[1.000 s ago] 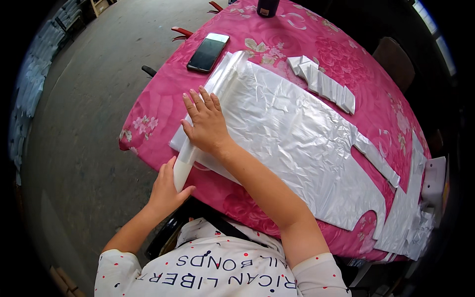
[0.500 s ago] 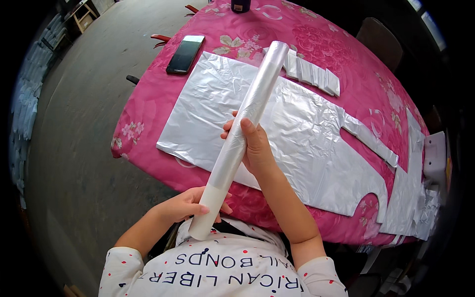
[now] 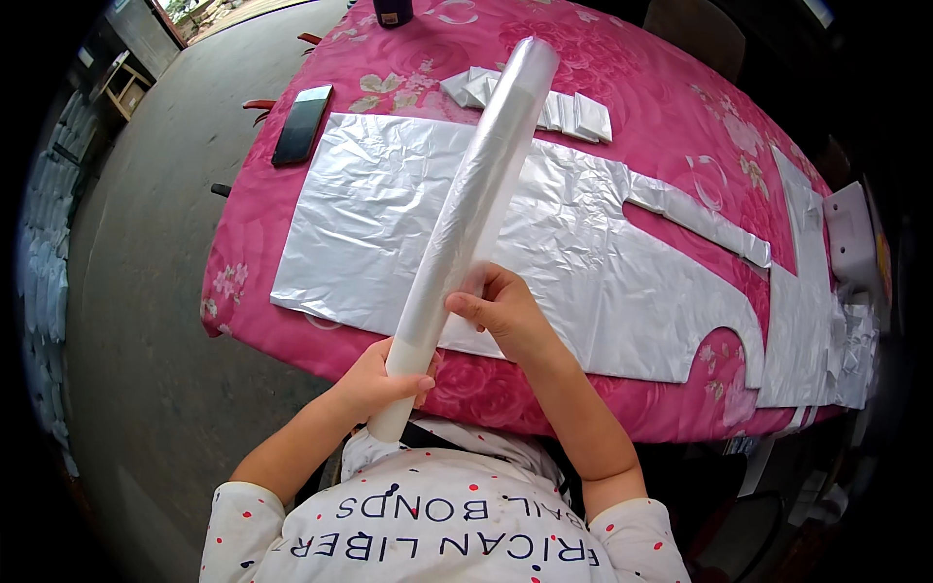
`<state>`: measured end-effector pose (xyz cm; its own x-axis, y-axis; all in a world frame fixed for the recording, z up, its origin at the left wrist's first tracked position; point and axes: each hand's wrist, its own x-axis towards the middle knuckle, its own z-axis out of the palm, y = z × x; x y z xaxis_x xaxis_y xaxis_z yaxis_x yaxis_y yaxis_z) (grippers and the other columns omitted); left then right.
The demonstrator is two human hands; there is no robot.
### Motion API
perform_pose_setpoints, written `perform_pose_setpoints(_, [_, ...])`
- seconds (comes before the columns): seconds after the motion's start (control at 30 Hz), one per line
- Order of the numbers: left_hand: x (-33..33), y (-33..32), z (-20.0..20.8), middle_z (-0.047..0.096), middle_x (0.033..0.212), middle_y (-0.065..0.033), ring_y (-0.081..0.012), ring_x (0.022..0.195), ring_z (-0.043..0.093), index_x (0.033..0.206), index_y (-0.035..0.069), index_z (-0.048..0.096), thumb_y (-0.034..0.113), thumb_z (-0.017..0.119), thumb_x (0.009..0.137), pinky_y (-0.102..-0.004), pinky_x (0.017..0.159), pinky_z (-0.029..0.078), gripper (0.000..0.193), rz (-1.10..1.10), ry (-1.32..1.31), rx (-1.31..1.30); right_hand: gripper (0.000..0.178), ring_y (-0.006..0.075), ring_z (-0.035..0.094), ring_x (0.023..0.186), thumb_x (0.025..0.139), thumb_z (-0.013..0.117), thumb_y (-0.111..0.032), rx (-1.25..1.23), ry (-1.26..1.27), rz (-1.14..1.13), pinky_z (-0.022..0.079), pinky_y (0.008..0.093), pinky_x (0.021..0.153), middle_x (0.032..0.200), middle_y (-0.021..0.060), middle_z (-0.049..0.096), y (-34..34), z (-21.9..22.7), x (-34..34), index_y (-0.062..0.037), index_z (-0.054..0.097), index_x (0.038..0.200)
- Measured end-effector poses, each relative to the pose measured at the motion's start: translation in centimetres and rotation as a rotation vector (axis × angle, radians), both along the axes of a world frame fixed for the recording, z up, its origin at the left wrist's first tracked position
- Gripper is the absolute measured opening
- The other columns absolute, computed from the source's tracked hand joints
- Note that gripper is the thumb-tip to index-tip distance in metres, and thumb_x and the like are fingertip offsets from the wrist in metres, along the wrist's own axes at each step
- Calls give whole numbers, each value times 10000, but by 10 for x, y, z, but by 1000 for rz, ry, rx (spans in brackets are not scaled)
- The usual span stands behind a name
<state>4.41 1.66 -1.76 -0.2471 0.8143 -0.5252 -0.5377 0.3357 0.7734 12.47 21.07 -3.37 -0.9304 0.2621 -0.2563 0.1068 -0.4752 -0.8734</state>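
In the head view, the white roll [image 3: 457, 214] slants up the middle of the frame, raised over the pink tablecloth [image 3: 671, 87]. The left hand [image 3: 387, 379] is wrapped round its lower end; the right hand [image 3: 501, 313] is nearly closed, seemingly pinching the film [image 3: 498, 214] along its right side. Winding looks mostly done — that loose edge appears left to smooth down. The plastic bag [image 3: 364, 209] beneath lies spread flat, unrolled. A dark jar [image 3: 393, 12] at top and white box [image 3: 851, 233] at right — contents not visible.

Roll [image 3: 445, 238] lifted off plastic sheets [image 3: 364, 214], right grip [image 3: 507, 313] lower, 1 film edge [image 3: 507, 185] loosened
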Motion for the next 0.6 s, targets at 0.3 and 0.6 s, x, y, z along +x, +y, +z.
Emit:
perform_pose_setpoints(0.3, [-4, -3, -1, 550, 731, -49, -132, 596, 554, 1013, 21, 534, 206, 748, 677, -269, 549, 458, 439, 5, -75, 77, 165, 40, 521, 640, 754, 742, -67, -139, 107, 112, 410, 173, 540, 709, -11, 582, -14, -15, 12, -55, 578, 745])
perform_pose_setpoints(0.6, [-9, 8, -1, 555, 740, -63, -133, 606, 555, 1097, 2, 503, 282, 746, 676, -258, 525, 470, 561, -218, -371, 299, 143, 79, 582, 672, 776, 706, -41, -269, 250, 185, 477, 214, 596, 756, 33, 614, -15, -3, 14, -20, 583, 845])
